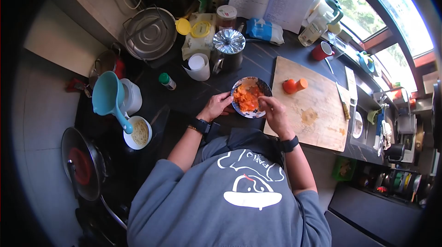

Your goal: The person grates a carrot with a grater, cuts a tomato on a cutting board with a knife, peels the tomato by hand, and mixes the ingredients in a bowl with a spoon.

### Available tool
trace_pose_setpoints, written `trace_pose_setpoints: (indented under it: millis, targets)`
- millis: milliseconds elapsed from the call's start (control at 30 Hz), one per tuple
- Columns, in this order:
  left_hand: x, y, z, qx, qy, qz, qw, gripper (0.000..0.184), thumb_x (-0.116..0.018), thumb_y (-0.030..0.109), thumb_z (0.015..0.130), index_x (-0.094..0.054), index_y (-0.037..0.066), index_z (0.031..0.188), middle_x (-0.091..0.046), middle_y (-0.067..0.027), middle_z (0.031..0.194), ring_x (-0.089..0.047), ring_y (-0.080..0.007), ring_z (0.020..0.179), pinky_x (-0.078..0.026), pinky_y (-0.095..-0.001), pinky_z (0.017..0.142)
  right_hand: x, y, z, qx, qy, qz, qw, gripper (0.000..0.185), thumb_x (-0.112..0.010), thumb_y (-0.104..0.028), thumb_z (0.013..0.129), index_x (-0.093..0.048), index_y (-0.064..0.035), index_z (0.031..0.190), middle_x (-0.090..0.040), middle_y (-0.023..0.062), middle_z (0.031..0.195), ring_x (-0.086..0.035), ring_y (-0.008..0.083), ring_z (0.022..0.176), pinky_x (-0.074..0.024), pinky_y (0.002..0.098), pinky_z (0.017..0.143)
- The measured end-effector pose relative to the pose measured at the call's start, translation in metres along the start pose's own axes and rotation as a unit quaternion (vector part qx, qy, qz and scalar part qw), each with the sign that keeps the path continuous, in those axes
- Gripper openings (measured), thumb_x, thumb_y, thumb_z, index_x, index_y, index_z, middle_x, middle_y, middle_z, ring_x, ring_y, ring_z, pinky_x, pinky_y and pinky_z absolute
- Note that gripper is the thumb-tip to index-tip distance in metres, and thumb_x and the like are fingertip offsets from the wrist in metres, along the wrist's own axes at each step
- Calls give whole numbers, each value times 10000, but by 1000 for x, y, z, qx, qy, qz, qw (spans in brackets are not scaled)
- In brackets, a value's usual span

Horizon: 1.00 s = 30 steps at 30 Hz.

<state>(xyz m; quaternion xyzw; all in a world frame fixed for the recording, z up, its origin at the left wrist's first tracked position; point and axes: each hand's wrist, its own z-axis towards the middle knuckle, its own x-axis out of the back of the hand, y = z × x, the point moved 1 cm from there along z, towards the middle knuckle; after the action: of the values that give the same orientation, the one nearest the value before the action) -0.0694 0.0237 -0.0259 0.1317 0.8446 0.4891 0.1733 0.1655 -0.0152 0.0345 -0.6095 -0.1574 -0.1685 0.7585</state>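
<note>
A blue-and-white patterned bowl [262,84] holds chopped orange-red pieces [247,98], which look like carrot and tomato. My left hand [217,107] grips the bowl's left rim, thumb on the edge and fingers tucked below. Over the right side of the bowl is my right hand [275,113], its fingers pinched together at the chopped pieces; what they hold, if anything, is hidden. Just right of it lies a wooden cutting board [317,95] bearing a tomato [289,86] and a carrot stub [301,84] side by side.
A knife [342,100] rests along the board's right edge, near the sink. Behind the bowl stand a foil-covered metal jug [229,46] and a white cup [198,67]. At left are a blue ladle-shaped pan [107,92], a noodle bowl [138,133] and a wok [83,164].
</note>
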Motion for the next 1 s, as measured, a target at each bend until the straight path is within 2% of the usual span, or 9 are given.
trace_pose_setpoints:
  millis: [100, 233, 333, 400, 433, 567, 700, 900, 1000]
  targets:
    - [-1, 0, 0, -6, 10, 1, 1000, 495, -512, 342, 972, -445, 77, 1385, -662, -67, 1045, -689, -173, 854, -547, -318, 706, 12, -43, -3, 10, -99, -54, 994, 125, -594, -69, 903, -650, -12, 999, -631, 169, 871, -634, 332, 766, -505, 368, 671]
    - [-2, 1, -2, -6, 11, 2, 1000, 501, -517, 341, 971, -441, 73, 1387, -662, -66, 1044, -689, -173, 854, -547, -317, 707, 12, -56, -2, 94, -111, -95, 985, 150, -567, -68, 926, -633, 9, 1036, -617, 131, 823, -633, 196, 654, -491, 300, 576]
    - [-1, 2, -2, -7, 7, 6, 1000, 500, -517, 340, 971, -442, 74, 1388, -663, -67, 1043, -689, -173, 854, -547, -311, 700, 0, -35, 0, 129, -144, -142, 971, 142, -578, -63, 915, -637, 8, 1023, -632, 157, 856, -637, 231, 654, -498, 325, 600]
    - [-2, 3, -2, -6, 10, 2, 1000, 497, -516, 338, 972, -443, 75, 1387, -663, -67, 1043, -689, -173, 854, -547, -308, 695, 6, -30, 7, 38, -75, -116, 990, 145, -591, -54, 900, -636, 4, 1026, -641, 172, 905, -648, 276, 720, -503, 345, 638]
    - [-2, 2, -3, -9, 10, 5, 1000, 494, -515, 338, 972, -446, 76, 1385, -664, -66, 1042, -689, -173, 854, -547, -305, 691, 9, -31, 9, 23, -84, -109, 990, 157, -603, -87, 889, -623, -18, 1028, -618, 174, 912, -620, 375, 831, -500, 418, 700]
    - [-1, -4, 1, -14, 15, 1, 1000, 484, -516, 340, 972, -461, 78, 1375, -667, -63, 1032, -689, -165, 844, -547, -299, 684, -2, -44, 11, 128, -102, -94, 982, 149, -592, -66, 883, -623, -42, 1026, -617, 151, 933, -618, 361, 813, -507, 402, 689]
    - [-2, 0, -1, -16, 14, 1, 1000, 479, -520, 343, 970, -473, 76, 1364, -670, -61, 1023, -688, -156, 837, -545, -290, 677, 1, -37, -4, 110, -192, -173, 960, 151, -595, -91, 873, -624, -67, 1019, -598, 128, 883, -623, 332, 794, -512, 396, 673]
    - [-3, 1, -2, -10, 12, 1, 1000, 477, -521, 346, 968, -479, 75, 1358, -672, -59, 1023, -686, -152, 841, -539, -277, 676, 30, -81, -10, 109, -240, -193, 945, 142, -602, -106, 870, -626, -53, 999, -596, 135, 846, -628, 326, 760, -512, 397, 650]
    - [-3, 0, -1, -9, 10, -6, 1000, 485, -519, 350, 967, -471, 75, 1364, -672, -63, 1025, -687, -155, 840, -540, -281, 679, 13, -51, -11, 98, -216, -222, 946, 130, -605, -114, 878, -632, -34, 976, -612, 151, 851, -632, 332, 750, -513, 394, 651]
